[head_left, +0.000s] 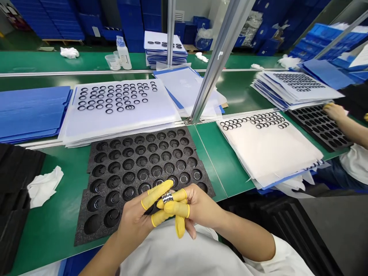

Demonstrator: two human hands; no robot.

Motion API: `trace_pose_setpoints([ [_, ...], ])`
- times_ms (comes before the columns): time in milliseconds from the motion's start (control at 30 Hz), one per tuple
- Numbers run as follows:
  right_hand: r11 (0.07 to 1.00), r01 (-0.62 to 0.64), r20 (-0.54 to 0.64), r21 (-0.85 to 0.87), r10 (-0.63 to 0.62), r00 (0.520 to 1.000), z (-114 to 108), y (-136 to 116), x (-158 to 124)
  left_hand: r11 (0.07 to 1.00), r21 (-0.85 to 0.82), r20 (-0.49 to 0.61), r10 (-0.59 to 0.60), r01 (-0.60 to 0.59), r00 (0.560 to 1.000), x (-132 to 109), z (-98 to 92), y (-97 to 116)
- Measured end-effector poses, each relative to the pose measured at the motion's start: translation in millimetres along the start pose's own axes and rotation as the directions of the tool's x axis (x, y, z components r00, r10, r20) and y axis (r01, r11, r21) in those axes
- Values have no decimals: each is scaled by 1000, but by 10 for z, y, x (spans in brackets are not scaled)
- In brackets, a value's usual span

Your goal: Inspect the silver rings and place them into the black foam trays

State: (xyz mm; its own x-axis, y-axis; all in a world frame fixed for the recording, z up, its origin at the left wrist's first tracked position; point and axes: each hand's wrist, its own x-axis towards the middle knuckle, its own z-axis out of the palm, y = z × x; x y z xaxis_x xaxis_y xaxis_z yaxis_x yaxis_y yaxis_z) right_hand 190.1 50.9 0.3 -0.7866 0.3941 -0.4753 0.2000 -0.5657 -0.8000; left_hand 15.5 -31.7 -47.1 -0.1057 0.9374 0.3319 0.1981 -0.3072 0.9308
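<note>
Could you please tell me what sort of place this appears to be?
It looks like a factory packing line: a long green workbench, black foam trays with round pockets, and yellow finger cots.

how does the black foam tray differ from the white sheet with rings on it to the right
The black foam tray has rows of round wells, while the white sheet is flat. The sheet's dark rings lie on top in a cluster along its far edge; the tray holds its few visible rings down in its wells. The tray sits directly on the green bench, the sheet atop a stack. Both lie flat on that bench.
</note>
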Motion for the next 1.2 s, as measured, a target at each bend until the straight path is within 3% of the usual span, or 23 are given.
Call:
trace_pose_setpoints([
  [100, 1000, -8, 78, -1, 8, 997, -15, -17, -17, 999, -8, 11, -43, 43, 999, -13, -38, 3],
  [233, 999, -4, 203, 47, -6, 979, -36, -44, -61, 971, -136, 60, -192, 198, 980, -7, -35, 51],
  [433, 997, -11, 150, 73, -1, 989, -18, 4, -83, 899, -250, 129, -338, 360, 932, 51, 16, 179],
  [767, 993, -37, 99, 109, 26, 995, 12, 64, -103, 962, -117, 120, -234, 248, 965, 18, -16, 193],
  [967, 988, -2, 158, 152, -22, 987, 17, 88, -162, 964, -170, 129, -184, 205, 974, 14, 19, 205],
  [1200, 990, 49, 134, 132, -67, 989, 37, 119, -186, 967, -156, 164, -174, 200, 971, 3, 26, 194],
])
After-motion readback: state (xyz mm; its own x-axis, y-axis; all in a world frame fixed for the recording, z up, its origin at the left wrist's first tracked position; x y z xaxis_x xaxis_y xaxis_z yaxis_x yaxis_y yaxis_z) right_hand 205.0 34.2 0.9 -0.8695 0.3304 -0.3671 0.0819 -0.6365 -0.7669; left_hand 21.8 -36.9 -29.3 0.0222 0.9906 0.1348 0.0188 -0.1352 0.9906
